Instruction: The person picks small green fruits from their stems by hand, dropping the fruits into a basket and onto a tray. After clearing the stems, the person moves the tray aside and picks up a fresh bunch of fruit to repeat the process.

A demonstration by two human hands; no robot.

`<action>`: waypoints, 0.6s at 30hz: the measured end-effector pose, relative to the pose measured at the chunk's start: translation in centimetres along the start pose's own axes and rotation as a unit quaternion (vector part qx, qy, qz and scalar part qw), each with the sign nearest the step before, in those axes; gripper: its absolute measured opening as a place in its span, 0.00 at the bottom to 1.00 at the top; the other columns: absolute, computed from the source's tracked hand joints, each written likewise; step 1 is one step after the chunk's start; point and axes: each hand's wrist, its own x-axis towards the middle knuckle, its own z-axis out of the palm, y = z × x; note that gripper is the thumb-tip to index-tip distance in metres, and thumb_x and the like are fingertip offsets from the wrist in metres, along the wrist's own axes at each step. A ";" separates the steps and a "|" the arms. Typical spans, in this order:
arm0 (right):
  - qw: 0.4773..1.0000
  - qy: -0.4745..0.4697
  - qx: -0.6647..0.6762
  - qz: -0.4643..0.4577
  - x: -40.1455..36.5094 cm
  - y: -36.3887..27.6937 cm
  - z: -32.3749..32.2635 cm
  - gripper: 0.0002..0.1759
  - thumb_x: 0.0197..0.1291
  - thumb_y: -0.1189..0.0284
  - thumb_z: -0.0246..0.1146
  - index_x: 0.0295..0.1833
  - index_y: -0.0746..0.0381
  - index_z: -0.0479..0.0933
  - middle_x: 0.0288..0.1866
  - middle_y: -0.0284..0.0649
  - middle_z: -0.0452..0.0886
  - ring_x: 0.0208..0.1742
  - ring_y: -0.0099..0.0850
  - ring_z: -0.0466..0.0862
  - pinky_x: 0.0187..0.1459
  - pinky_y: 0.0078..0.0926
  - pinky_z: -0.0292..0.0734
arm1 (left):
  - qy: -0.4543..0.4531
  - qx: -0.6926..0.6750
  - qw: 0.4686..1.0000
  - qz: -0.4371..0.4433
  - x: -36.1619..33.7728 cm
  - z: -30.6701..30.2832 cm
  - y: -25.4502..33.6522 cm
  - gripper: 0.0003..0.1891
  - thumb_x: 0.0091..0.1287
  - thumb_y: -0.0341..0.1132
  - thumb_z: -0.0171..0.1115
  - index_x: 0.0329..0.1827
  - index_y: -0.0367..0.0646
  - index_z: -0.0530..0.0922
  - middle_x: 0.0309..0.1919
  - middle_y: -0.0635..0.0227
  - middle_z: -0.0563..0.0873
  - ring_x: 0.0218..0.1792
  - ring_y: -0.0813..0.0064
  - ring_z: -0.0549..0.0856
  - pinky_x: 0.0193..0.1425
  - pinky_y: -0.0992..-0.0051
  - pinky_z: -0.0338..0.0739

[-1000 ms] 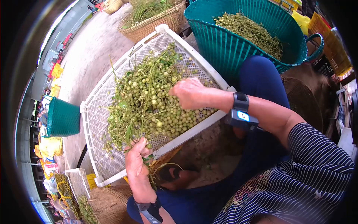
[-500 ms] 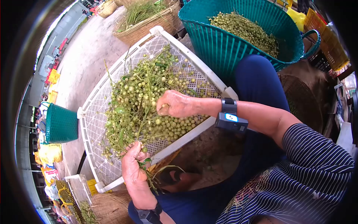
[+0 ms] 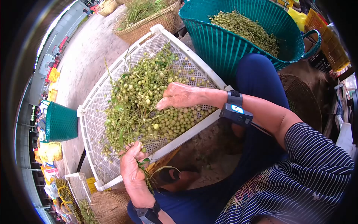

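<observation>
My left hand (image 3: 133,166) is closed around a bunch of thin green stems (image 3: 149,179), whose leafy ends hang below the fist. A few small round fruits show at its fingertips. My right hand (image 3: 178,96) is over the pile with fingers curled and pressed together; anything between them is hidden. Beneath both hands lies a white perforated plastic tray (image 3: 190,58). On it are a tangled heap of stemmed green fruits (image 3: 138,91) and, nearer me, a layer of loose round fruits (image 3: 182,121).
A large teal basket (image 3: 209,41) holding loose fruits stands beside my knee. Beyond the tray is a woven basket (image 3: 149,28) of green stems. Another teal basket (image 3: 61,121) stands to the left on the concrete floor. An orange crate (image 3: 324,41) is at far right.
My right hand has shifted slightly up and to the right, its fingertips now at the edge of the stem heap. My left hand stays nearly still, gripping the stems.
</observation>
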 end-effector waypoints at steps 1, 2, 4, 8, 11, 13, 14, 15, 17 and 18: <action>0.998 -0.001 0.064 -0.020 0.1 0.2 -0.2 0.31 0.56 0.49 0.61 0.18 0.69 0.73 0.15 0.44 0.71 0.18 0.33 0.72 0.26 0.34 0.68 | 0.000 0.000 1.000 0.000 0.1 0.0 -0.1 0.09 0.55 0.32 0.68 0.30 0.48 0.73 0.18 0.77 0.73 0.14 0.85 0.69 0.14 0.83 0.57; 0.991 -0.002 0.128 -0.040 0.1 0.4 -0.3 0.31 0.57 0.50 0.60 0.17 0.68 0.72 0.14 0.41 0.70 0.17 0.28 0.70 0.23 0.30 0.66 | -0.005 0.000 1.000 0.004 0.3 -0.1 -0.3 0.09 0.55 0.32 0.68 0.30 0.48 0.73 0.19 0.77 0.73 0.14 0.85 0.69 0.14 0.83 0.57; 0.974 -0.012 0.225 -0.009 0.0 0.5 -0.3 0.26 0.59 0.55 0.60 0.19 0.65 0.72 0.15 0.35 0.68 0.14 0.20 0.65 0.16 0.22 0.58 | -0.009 -0.001 1.000 0.008 0.2 -0.1 -0.2 0.09 0.55 0.32 0.68 0.31 0.48 0.73 0.19 0.77 0.73 0.15 0.86 0.69 0.14 0.83 0.57; 0.889 -0.013 0.446 0.104 0.2 0.7 -0.5 0.17 0.59 0.62 0.60 0.24 0.62 0.72 0.17 0.31 0.68 0.13 0.15 0.60 0.13 0.16 0.51 | -0.007 -0.012 1.000 0.002 0.5 -0.1 -0.3 0.09 0.55 0.31 0.67 0.31 0.47 0.73 0.19 0.77 0.72 0.14 0.87 0.68 0.14 0.83 0.56; 0.820 0.062 0.516 0.241 0.5 0.7 -0.5 0.12 0.58 0.66 0.60 0.27 0.62 0.72 0.18 0.31 0.69 0.12 0.14 0.58 0.12 0.15 0.49 | -0.003 -0.030 1.000 0.004 0.5 -0.3 -0.2 0.09 0.56 0.31 0.67 0.31 0.47 0.72 0.18 0.77 0.71 0.14 0.87 0.66 0.15 0.83 0.56; 0.947 0.029 0.290 0.133 0.7 0.8 -0.2 0.12 0.52 0.71 0.65 0.39 0.67 0.76 0.24 0.37 0.76 0.20 0.23 0.72 0.21 0.21 0.65 | -0.007 -0.040 0.999 -0.003 0.3 -0.1 0.1 0.09 0.56 0.31 0.67 0.30 0.46 0.72 0.18 0.77 0.71 0.14 0.86 0.66 0.15 0.83 0.56; 0.983 0.010 0.168 0.076 0.8 0.9 0.1 0.18 0.48 0.73 0.67 0.45 0.70 0.78 0.28 0.40 0.80 0.24 0.28 0.79 0.25 0.24 0.74 | -0.010 -0.037 0.999 -0.007 0.2 0.0 0.1 0.09 0.56 0.31 0.67 0.30 0.46 0.72 0.17 0.77 0.70 0.13 0.86 0.65 0.15 0.83 0.56; 0.986 -0.010 0.138 0.097 0.4 -0.5 -0.2 0.24 0.43 0.75 0.69 0.50 0.71 0.77 0.38 0.49 0.82 0.37 0.36 0.83 0.38 0.29 0.78 | -0.011 -0.034 0.999 -0.010 0.1 0.1 0.1 0.10 0.56 0.31 0.67 0.29 0.46 0.72 0.16 0.78 0.70 0.13 0.86 0.65 0.15 0.83 0.55; 0.987 0.030 0.148 0.063 0.4 -1.3 1.4 0.24 0.43 0.75 0.68 0.49 0.71 0.77 0.41 0.51 0.82 0.39 0.37 0.83 0.40 0.31 0.78 | -0.013 -0.035 0.999 -0.008 -0.3 0.6 0.1 0.10 0.56 0.31 0.67 0.28 0.46 0.71 0.15 0.78 0.69 0.13 0.85 0.65 0.15 0.83 0.55; 0.985 0.068 0.157 0.026 0.6 -1.4 2.0 0.23 0.43 0.75 0.68 0.49 0.71 0.77 0.43 0.54 0.81 0.41 0.38 0.83 0.41 0.32 0.77 | -0.014 -0.038 0.999 -0.004 -0.5 0.9 0.1 0.10 0.56 0.31 0.67 0.27 0.46 0.71 0.15 0.78 0.69 0.13 0.85 0.64 0.15 0.82 0.55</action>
